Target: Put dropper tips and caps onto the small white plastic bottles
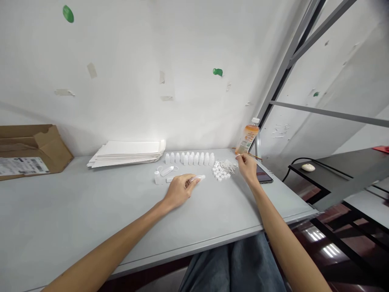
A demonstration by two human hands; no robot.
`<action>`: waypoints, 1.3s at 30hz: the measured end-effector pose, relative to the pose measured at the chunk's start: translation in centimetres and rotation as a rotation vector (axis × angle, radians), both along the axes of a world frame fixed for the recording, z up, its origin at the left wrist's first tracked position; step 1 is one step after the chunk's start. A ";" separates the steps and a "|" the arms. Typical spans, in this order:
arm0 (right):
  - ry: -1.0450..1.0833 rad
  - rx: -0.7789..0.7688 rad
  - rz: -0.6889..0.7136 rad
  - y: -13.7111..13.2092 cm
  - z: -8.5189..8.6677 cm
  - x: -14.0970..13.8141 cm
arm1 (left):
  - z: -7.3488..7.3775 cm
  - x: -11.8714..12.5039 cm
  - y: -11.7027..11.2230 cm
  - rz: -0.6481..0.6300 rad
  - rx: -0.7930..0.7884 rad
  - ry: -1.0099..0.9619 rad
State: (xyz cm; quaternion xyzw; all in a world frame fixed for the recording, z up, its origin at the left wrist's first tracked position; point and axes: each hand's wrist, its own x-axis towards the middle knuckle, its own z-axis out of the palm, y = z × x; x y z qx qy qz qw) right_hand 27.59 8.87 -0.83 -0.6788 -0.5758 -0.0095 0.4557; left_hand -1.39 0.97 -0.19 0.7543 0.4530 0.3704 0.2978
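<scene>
My left hand (pixel 180 190) is closed around a small translucent dropper bottle (pixel 199 177), lying nearly level with its narrow end pointing right. Its lower part is hidden by the fingers. My right hand (pixel 247 167) is up beside the drink bottle with its fingertips pinched. A tiny whitish bit shows at those tips, too small to name. Between the hands lies a heap of small white caps (pixel 221 172) and thin white tips (pixel 227 165). Behind them stands a row of small white bottles (pixel 190 158). Left of my left hand, one bottle (pixel 157 177) stands upright near another lying bottle (pixel 167 170).
A stack of white envelopes (pixel 127 153) lies against the wall, with an open cardboard box (pixel 33 150) farther left. An orange drink bottle (pixel 247 138) and a phone (pixel 263 174) are at the right. The grey table's front edge (pixel 194 246) runs before my lap.
</scene>
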 end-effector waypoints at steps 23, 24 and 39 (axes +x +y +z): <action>-0.260 -0.101 -0.123 -1.8 0.3 -2.2 | -0.2 0.1 0.1 0.021 0.074 0.088; -0.256 -0.074 -0.130 -1.9 0.3 -2.4 | -0.3 0.1 0.1 0.025 0.077 0.088; 0.069 0.055 0.693 -3.9 2.5 -11.2 | 0.0 -0.5 0.7 0.116 0.178 0.082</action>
